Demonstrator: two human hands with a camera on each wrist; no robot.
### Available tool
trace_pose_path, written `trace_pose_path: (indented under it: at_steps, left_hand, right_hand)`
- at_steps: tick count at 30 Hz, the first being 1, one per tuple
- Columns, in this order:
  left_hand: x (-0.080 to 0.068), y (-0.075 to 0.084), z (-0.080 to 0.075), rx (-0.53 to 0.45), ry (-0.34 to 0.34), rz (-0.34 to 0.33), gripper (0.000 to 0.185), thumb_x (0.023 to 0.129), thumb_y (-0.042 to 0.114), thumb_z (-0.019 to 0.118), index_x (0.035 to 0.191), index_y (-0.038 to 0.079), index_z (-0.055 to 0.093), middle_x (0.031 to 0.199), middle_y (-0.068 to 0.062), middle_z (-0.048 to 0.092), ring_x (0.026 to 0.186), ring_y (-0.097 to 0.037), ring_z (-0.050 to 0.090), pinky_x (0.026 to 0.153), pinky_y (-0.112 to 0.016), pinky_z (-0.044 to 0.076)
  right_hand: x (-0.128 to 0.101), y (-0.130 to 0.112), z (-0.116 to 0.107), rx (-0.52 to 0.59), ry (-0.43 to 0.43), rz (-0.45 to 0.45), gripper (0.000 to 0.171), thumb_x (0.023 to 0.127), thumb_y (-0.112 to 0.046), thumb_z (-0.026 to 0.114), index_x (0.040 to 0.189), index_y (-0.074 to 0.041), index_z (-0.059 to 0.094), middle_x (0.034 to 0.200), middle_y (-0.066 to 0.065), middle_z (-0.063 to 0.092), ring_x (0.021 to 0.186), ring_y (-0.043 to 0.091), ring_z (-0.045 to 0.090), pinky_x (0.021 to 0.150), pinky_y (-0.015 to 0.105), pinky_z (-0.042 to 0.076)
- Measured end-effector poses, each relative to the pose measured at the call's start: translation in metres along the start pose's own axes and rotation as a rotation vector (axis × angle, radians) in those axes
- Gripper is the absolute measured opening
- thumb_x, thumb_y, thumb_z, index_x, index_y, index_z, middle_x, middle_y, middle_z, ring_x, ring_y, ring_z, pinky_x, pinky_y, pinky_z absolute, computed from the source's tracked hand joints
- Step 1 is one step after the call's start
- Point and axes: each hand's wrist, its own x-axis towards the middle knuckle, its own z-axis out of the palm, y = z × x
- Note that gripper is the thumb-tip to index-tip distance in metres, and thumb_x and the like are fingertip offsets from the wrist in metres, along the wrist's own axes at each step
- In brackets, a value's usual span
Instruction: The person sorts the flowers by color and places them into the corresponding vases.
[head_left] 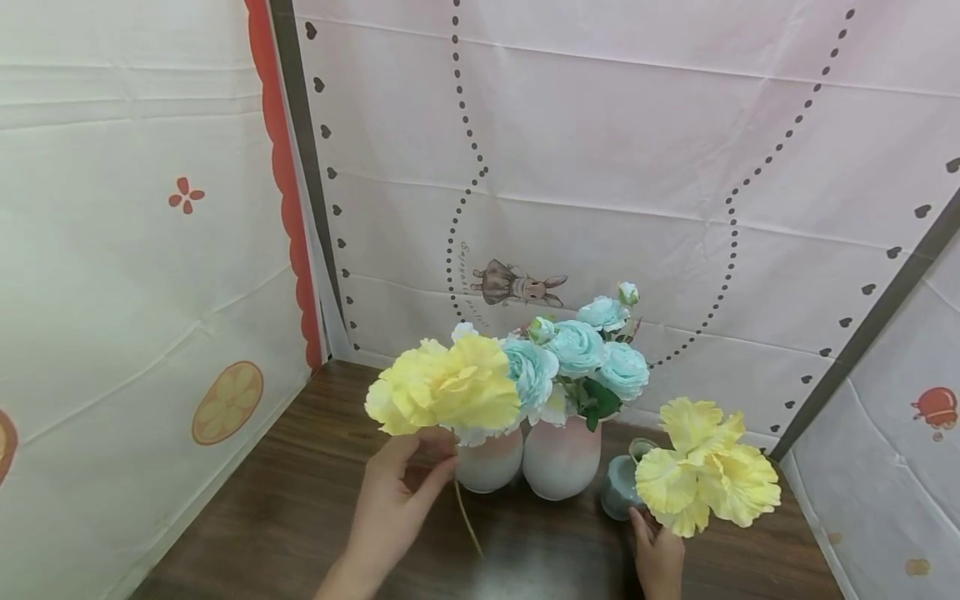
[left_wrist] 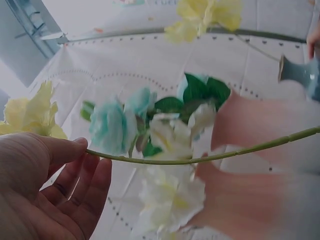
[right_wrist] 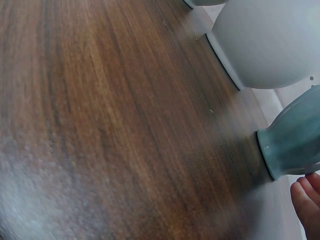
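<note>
My left hand pinches the thin green stem of a yellow artificial flower between thumb and fingers, just below the bloom. The stem's lower end hangs free in front of the pink-and-white vases. My right hand holds the side of a small blue-green vase low down; part of that hand is hidden by petals. A second yellow flower leans out of this vase to the right. The right wrist view shows fingertips against the vase near its base.
Two rounded pink-and-white vases stand side by side, holding pale blue flowers and white ones. They stand on a dark wooden table. Printed cloth walls enclose its back and sides.
</note>
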Motion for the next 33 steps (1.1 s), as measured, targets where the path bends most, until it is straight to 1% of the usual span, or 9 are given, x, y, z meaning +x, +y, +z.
trace_pose_path:
  at_steps: [6, 12, 15, 17, 20, 24, 27, 30, 33]
  left_hand:
    - [-0.002, 0.004, 0.017, -0.054, -0.070, 0.056, 0.012, 0.090, 0.004, 0.071, 0.099, 0.012, 0.069, 0.095, -0.006, 0.071, 0.085, -0.002, 0.064, 0.063, -0.025, 0.060]
    - [0.000, 0.012, 0.036, -0.088, -0.154, 0.028, 0.010, 0.092, 0.014, 0.071, 0.100, 0.018, 0.070, 0.098, -0.002, 0.072, 0.088, -0.005, 0.066, 0.067, -0.025, 0.060]
    - [0.002, 0.015, 0.047, -0.093, -0.191, 0.046, 0.009, 0.092, 0.016, 0.071, 0.101, 0.018, 0.069, 0.098, 0.000, 0.072, 0.088, -0.007, 0.067, 0.069, -0.025, 0.060]
    - [0.003, 0.017, 0.054, -0.106, -0.219, 0.076, 0.009, 0.093, 0.016, 0.069, 0.102, 0.016, 0.069, 0.099, -0.002, 0.073, 0.089, -0.010, 0.068, 0.071, -0.025, 0.060]
    - [0.005, 0.019, 0.067, -0.127, -0.260, 0.090, 0.010, 0.095, 0.017, 0.068, 0.105, 0.014, 0.069, 0.100, -0.003, 0.072, 0.091, -0.013, 0.068, 0.073, -0.025, 0.060]
    - [0.009, 0.021, 0.082, -0.099, -0.287, 0.119, 0.013, 0.096, 0.018, 0.066, 0.108, 0.014, 0.069, 0.100, -0.004, 0.072, 0.092, -0.015, 0.069, 0.075, -0.022, 0.059]
    - [0.011, 0.023, 0.092, -0.069, -0.295, 0.134, 0.014, 0.097, 0.020, 0.066, 0.110, 0.014, 0.068, 0.101, -0.004, 0.071, 0.092, -0.016, 0.070, 0.076, -0.019, 0.059]
    - [0.015, 0.024, 0.101, -0.068, -0.298, 0.155, 0.016, 0.097, 0.020, 0.065, 0.111, 0.013, 0.067, 0.102, -0.004, 0.071, 0.092, -0.017, 0.070, 0.077, -0.017, 0.058]
    - [0.020, 0.025, 0.110, -0.075, -0.291, 0.204, 0.017, 0.098, 0.019, 0.063, 0.113, 0.012, 0.065, 0.102, -0.006, 0.071, 0.092, -0.017, 0.070, 0.078, -0.015, 0.057]
  right_hand:
    - [0.000, -0.001, 0.000, -0.007, 0.001, 0.008, 0.031, 0.098, -0.013, 0.063, 0.115, 0.010, 0.054, 0.108, 0.032, 0.065, 0.108, 0.047, 0.066, 0.080, 0.043, 0.060]
    - [0.000, -0.001, 0.000, -0.012, 0.003, 0.005, 0.030, 0.098, -0.014, 0.063, 0.115, 0.009, 0.054, 0.107, 0.031, 0.065, 0.108, 0.048, 0.065, 0.080, 0.045, 0.060]
    - [-0.001, -0.001, 0.000, -0.014, 0.002, 0.003, 0.031, 0.098, -0.015, 0.063, 0.116, 0.009, 0.053, 0.107, 0.032, 0.064, 0.107, 0.048, 0.065, 0.079, 0.045, 0.061]
    - [-0.001, -0.001, 0.000, -0.011, 0.006, -0.002, 0.032, 0.098, -0.014, 0.064, 0.117, 0.009, 0.053, 0.107, 0.032, 0.064, 0.107, 0.048, 0.065, 0.079, 0.045, 0.061]
    - [0.000, 0.000, 0.000, -0.014, 0.018, -0.016, 0.031, 0.098, -0.014, 0.064, 0.117, 0.009, 0.054, 0.106, 0.032, 0.065, 0.106, 0.047, 0.067, 0.079, 0.045, 0.061]
    - [0.000, 0.000, 0.000, -0.017, 0.019, -0.021, 0.032, 0.098, -0.013, 0.064, 0.118, 0.010, 0.054, 0.107, 0.033, 0.066, 0.105, 0.046, 0.068, 0.080, 0.046, 0.060]
    - [0.000, 0.000, 0.000, -0.014, 0.013, -0.007, 0.034, 0.097, -0.013, 0.064, 0.119, 0.011, 0.053, 0.108, 0.035, 0.065, 0.106, 0.047, 0.067, 0.081, 0.046, 0.060]
    - [-0.001, -0.001, 0.001, -0.007, 0.002, 0.020, 0.036, 0.098, -0.013, 0.064, 0.121, 0.012, 0.051, 0.110, 0.035, 0.063, 0.108, 0.049, 0.065, 0.081, 0.046, 0.060]
    - [-0.001, -0.001, 0.002, -0.003, -0.001, 0.044, 0.037, 0.098, -0.013, 0.064, 0.122, 0.011, 0.050, 0.110, 0.034, 0.063, 0.109, 0.049, 0.064, 0.081, 0.046, 0.060]
